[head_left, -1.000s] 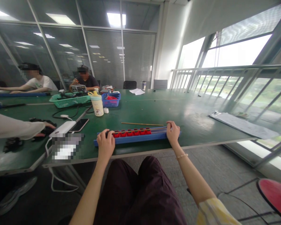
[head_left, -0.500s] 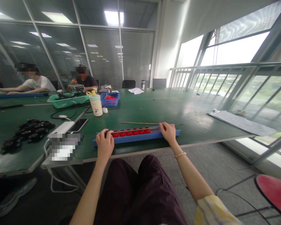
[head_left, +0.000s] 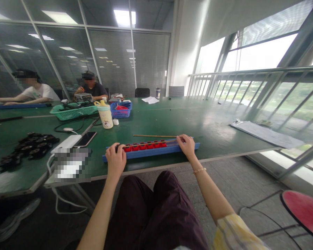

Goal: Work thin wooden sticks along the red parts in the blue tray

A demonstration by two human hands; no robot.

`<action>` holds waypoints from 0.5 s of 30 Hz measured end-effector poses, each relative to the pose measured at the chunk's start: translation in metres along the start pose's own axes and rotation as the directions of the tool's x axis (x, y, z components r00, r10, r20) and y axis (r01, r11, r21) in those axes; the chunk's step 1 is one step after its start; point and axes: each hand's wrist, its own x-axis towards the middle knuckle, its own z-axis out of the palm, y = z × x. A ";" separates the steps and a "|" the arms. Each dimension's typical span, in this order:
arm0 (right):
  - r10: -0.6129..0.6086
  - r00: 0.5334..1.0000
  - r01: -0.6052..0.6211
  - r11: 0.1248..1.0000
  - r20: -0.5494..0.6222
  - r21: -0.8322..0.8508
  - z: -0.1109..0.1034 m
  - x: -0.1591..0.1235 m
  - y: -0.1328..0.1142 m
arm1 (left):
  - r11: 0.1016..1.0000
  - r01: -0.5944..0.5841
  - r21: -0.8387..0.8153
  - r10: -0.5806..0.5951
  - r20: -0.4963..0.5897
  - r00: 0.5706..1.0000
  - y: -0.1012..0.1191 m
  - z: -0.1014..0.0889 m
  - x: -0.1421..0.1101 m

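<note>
A long blue bar (head_left: 151, 150) lies along the near edge of the green table (head_left: 198, 121), carrying a row of several small red parts (head_left: 143, 146). My left hand (head_left: 115, 160) grips the bar's left end, its fingers over a dark piece at the end of the red row. My right hand (head_left: 185, 146) rests on the bar's right end, fingers curled over it and near a thin rod lying along the bar. A long thin brass rod (head_left: 154, 135) lies on the table just behind the bar.
Left of the bar are a phone (head_left: 85, 139), a white power bank (head_left: 66, 141) and a heap of black parts (head_left: 28, 146). Behind stand a bottle (head_left: 104, 116), a green basket (head_left: 73, 112) and a blue basket (head_left: 121, 110). Two co-workers (head_left: 91, 86) sit far off.
A co-worker's sleeved arm has withdrawn from the left, uncovering the black parts. My right hand has shifted slightly left along the bar. My left hand stays in place.
</note>
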 end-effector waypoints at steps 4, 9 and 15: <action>0.056 0.998 -0.055 0.998 -0.011 0.031 0.001 0.000 0.002 | 1.000 -0.007 0.005 0.007 0.006 1.000 0.000 0.000 0.000; 0.067 0.997 -0.066 0.997 -0.023 0.029 0.002 0.000 0.005 | 1.000 -0.007 0.016 0.007 0.013 1.000 0.000 0.001 -0.001; 0.024 0.996 -0.019 0.998 -0.084 0.065 0.002 0.001 0.009 | 1.000 -0.007 0.015 0.007 0.037 0.999 0.000 0.002 0.000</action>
